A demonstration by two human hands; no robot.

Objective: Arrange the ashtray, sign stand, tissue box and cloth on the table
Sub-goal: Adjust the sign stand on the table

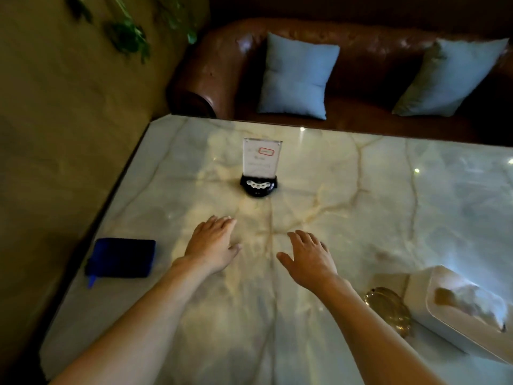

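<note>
I'm seeing a marble table (361,190) fronting a leather sofa (361,79); my left hand (212,245) and right hand (309,258) are hovering mid-table, fingers straight, slightly apart, holding nothing.

Both bare forearms are being stretched forward from the lower edge of the view, converging slightly. The left hand (212,245) is being held palm down, fingers straight and close together. The right hand (308,258) is being held palm down too, fingers relaxed and slightly spread, nothing being gripped.
</note>
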